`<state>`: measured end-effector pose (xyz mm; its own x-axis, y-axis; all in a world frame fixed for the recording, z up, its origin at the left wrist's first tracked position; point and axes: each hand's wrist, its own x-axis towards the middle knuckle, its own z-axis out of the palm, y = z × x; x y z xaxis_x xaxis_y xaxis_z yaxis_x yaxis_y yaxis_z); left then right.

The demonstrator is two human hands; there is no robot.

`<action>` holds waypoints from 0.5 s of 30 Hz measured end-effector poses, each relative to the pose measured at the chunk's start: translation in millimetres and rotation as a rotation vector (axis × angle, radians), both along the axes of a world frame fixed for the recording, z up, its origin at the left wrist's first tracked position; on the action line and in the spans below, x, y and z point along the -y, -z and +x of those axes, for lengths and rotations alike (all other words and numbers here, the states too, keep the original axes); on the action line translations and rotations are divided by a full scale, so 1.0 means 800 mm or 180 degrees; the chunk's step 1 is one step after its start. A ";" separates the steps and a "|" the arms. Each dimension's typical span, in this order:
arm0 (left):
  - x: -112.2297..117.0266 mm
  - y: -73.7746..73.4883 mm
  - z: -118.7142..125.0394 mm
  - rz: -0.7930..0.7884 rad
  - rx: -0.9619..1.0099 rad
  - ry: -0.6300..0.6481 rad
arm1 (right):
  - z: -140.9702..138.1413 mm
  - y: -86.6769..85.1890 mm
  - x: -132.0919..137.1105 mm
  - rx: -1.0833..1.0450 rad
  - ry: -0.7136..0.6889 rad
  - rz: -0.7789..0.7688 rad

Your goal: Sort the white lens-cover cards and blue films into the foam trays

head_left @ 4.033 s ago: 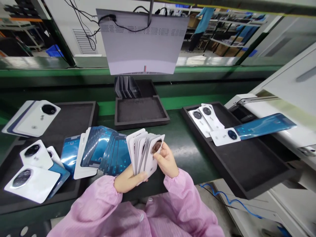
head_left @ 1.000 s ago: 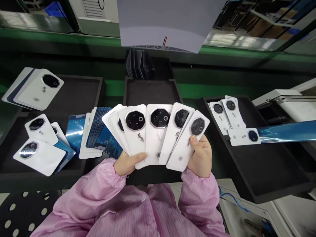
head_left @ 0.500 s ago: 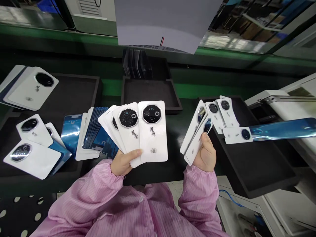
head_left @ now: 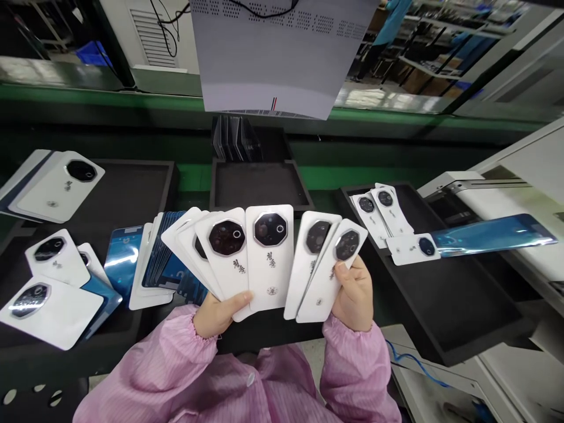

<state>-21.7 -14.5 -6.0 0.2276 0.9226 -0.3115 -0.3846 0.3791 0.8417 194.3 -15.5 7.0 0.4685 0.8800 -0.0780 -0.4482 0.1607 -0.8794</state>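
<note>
Fanned out in my left hand [head_left: 223,311] are several white phone back covers [head_left: 270,264], each with a dark eight-sided camera area at the top and black lettering below it. The thumb presses on their lower edge. My right hand [head_left: 353,292] pinches two more white phone back covers [head_left: 332,270] between thumb and fingers, tilted and overlapping. The two fans stand side by side in front of my chest, their inner edges close together. Left of my left hand, white covers and blue film-faced panels [head_left: 165,252] stand leaning in a row.
Loose covers [head_left: 53,308] lie at the left on a dark tray [head_left: 132,176]. A right-hand tray [head_left: 467,305] holds several covers [head_left: 385,211] and a long blue film strip [head_left: 493,235]. Dark panels stand upright behind the middle tray [head_left: 259,182], below a grey-white hanging panel [head_left: 277,64].
My right hand has brought its covers left, beside the left hand's fan, and turned their faces toward me. The view has tilted up slightly.
</note>
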 end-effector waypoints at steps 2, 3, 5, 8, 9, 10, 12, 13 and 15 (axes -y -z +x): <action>0.000 0.000 0.000 0.0027 -0.0035 -0.0017 | -0.008 -0.001 0.001 0.0041 -0.0061 -0.0107; 0.000 0.000 0.000 0.0060 -0.0060 -0.0035 | -0.012 -0.001 0.001 0.0056 -0.0080 -0.0145; -0.002 0.002 0.000 0.0137 -0.0127 -0.0014 | -0.020 -0.002 0.000 0.0091 -0.0125 -0.0194; -0.004 0.008 -0.002 0.0155 -0.0202 0.0101 | -0.032 -0.002 -0.003 0.0143 -0.0217 -0.0220; -0.004 0.010 -0.002 0.0147 -0.0210 0.0112 | -0.035 -0.002 -0.004 0.0151 -0.0254 -0.0219; -0.005 0.011 -0.002 0.0151 -0.0205 0.0101 | -0.037 -0.002 -0.005 0.0153 -0.0285 -0.0217; -0.005 0.014 -0.001 0.0211 -0.0182 0.0076 | -0.041 0.000 -0.006 0.0160 -0.0339 -0.0222; -0.006 0.015 0.000 0.0267 -0.0182 0.0072 | -0.042 0.001 -0.006 0.0169 -0.0370 -0.0238; -0.006 0.017 0.001 0.0387 -0.0231 0.0049 | -0.044 0.004 -0.008 0.0171 -0.0412 -0.0261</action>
